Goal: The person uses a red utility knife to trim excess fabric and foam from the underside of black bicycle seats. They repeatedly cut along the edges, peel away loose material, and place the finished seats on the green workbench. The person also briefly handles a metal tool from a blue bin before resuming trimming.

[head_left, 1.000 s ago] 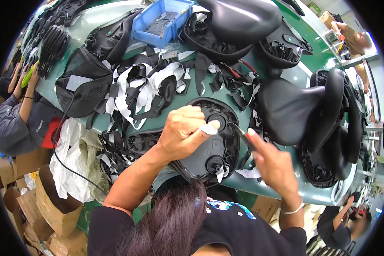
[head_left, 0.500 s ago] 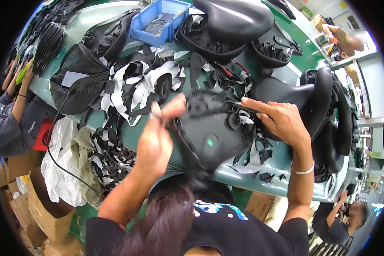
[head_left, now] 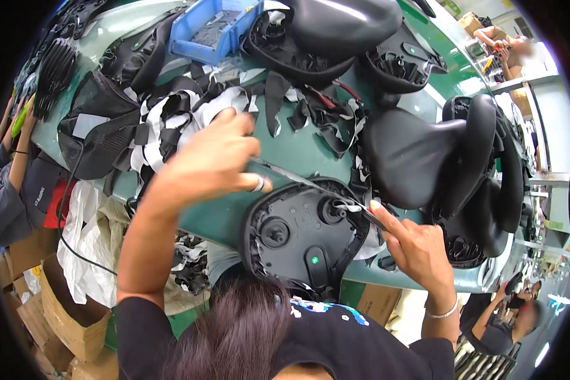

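A black bicycle saddle (head_left: 291, 218) lies underside up at the table's near edge, against my body, showing its plastic base and round mounts. My left hand (head_left: 212, 155) is to its upper left, closed on the end of a thin dark trim strip (head_left: 291, 175). Stretched taut, the strip runs across to the saddle's upper right rim. There my right hand (head_left: 418, 253) grips a slim dark tool (head_left: 375, 220), index finger laid along it, its tip by the rim. The tool's exact kind is hard to make out.
A pile of black and white offcuts (head_left: 171, 120) covers the table's left part. Behind stands a blue bin (head_left: 212, 31). More black saddles (head_left: 405, 152) crowd the right and back. A red-handled tool (head_left: 320, 95) lies among scraps. Other people work at both sides.
My left hand has swung left and away from the saddle, drawing the strip out. The saddle has turned and come nearer my body. My right hand has moved lower.
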